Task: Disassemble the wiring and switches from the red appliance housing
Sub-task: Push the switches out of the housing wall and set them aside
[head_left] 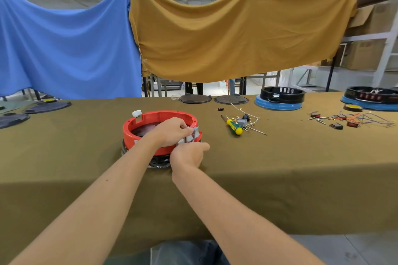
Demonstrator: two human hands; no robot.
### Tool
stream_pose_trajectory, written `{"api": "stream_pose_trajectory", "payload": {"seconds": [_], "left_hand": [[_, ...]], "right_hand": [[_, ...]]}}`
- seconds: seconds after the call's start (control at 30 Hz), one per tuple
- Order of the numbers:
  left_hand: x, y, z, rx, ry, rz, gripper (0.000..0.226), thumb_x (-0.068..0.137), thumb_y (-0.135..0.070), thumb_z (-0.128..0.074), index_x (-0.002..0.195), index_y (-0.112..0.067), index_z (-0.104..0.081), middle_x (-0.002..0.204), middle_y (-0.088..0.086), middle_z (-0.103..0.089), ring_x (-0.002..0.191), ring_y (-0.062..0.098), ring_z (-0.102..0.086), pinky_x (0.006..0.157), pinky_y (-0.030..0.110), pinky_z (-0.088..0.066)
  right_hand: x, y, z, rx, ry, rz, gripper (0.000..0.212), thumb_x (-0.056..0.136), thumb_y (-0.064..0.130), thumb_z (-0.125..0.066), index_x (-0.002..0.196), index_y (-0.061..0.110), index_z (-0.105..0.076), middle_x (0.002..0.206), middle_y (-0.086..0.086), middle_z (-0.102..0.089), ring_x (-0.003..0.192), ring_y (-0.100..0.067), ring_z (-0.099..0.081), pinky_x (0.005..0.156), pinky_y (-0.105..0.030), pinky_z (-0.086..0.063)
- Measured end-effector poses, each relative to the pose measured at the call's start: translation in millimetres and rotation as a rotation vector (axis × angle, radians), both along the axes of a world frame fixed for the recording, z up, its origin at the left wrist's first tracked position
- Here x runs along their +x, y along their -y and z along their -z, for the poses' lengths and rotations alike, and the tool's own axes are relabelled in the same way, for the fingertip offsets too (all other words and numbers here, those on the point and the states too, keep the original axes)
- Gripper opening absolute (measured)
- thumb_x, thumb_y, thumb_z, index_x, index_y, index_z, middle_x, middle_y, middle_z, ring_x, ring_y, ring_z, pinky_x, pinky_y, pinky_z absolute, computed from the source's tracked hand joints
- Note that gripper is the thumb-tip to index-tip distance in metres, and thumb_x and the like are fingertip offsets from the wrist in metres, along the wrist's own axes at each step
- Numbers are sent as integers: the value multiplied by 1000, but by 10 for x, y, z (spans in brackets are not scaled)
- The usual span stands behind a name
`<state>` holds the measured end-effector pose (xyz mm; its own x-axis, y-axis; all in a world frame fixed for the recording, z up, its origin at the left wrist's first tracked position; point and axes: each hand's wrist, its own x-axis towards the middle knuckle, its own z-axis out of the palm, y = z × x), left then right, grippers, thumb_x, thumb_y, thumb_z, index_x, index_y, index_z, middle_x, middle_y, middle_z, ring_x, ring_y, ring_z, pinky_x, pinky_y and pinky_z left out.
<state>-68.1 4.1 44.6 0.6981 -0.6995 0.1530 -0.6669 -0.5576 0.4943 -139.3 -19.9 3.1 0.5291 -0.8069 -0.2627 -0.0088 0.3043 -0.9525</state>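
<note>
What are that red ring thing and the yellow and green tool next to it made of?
The red housing looks like moulded plastic: uniform colour, slight sheen, notched rim. The screwdriver seems to have a glossy plastic or rubbery yellow-green handle and a dark shaft, probably metal.

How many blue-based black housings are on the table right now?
2, both at the far right of the table: one blue-based housing near the far edge, the other cut off by the frame edge. More may sit outside the view.

Left hand [172, 132] and right hand [187, 156], fingers curled
</note>
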Motion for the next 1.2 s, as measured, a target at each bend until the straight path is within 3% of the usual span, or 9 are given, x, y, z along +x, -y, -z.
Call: {"api": "stream_pose_trajectory", "payload": {"seconds": [0.1,0.2,0.37,0.57,0.67,0.73,0.9,1.1,1.2], "left_hand": [[5,0,5,-4,7,0,40,101,-38,-51,104,-1,-67,106,21,-67,79,18,-51,73,34,-40],[4,0,7,-5,12,1,43,101,-38,-51,103,2,-67,91,16,-62,76,17,-48,69,32,-37],[12,-6,10,0,8,3,47,102,-37,-50,101,6,-67,83,11,-52,73,19,-43,65,32,-33],[24,-4,23,8,13,3,45,101,-39,-49,97,2,-68,85,9,-54,75,19,-45,68,33,-34],[39,-4,29,-1,19,5,47,100,-39,-50,95,5,-67,83,9,-55,73,18,-46,67,33,-34],[39,-3,29,-1,17,5,47,100,-39,-51,97,6,-67,81,9,-54,72,18,-45,65,32,-34],[22,0,28,-1,19,-6,46,100,-39,-50,100,5,-67,84,8,-55,74,18,-46,66,32,-35],[36,-8,22,-5,24,-1,46,101,-39,-50,100,3,-68,84,8,-56,74,17,-46,67,31,-35],[39,-16,24,-3,24,14,45,101,-39,-50,99,2,-68,87,9,-57,77,17,-48,69,32,-36]], "right_hand": [[15,-15,57,-84,-19,44,16,102,9,-37,117,10,-35,127,-14,-51,98,-28,-50,76,-36,-40],[3,-17,113,-149,12,66,6,103,10,-34,105,16,-33,120,-11,-51,92,-23,-49,74,-34,-40],[-15,-57,120,-141,74,85,6,105,10,-31,102,14,-35,115,-10,-51,94,-25,-51,73,-34,-39],[-71,193,84,-145,-25,-51,6,102,5,-32,103,11,-33,97,-6,-46,92,-28,-49,79,-35,-44],[-120,318,-6,-229,-94,-154,18,99,2,-37,116,7,-37,107,-10,-48,95,-27,-49,86,-40,-50],[-143,343,-9,-338,-153,-187,23,99,4,-39,122,6,-37,115,-12,-52,96,-26,-51,81,-39,-48],[-126,193,127,-422,-121,-85,16,102,15,-38,118,10,-39,121,-12,-55,105,-30,-57,88,-43,-51],[-117,147,209,-432,-40,-82,9,101,9,-36,109,11,-38,113,-9,-54,98,-26,-56,80,-38,-49],[-156,281,229,-390,-14,-164,4,105,13,-33,102,13,-35,99,-5,-54,82,-17,-51,70,-30,-44]]}}
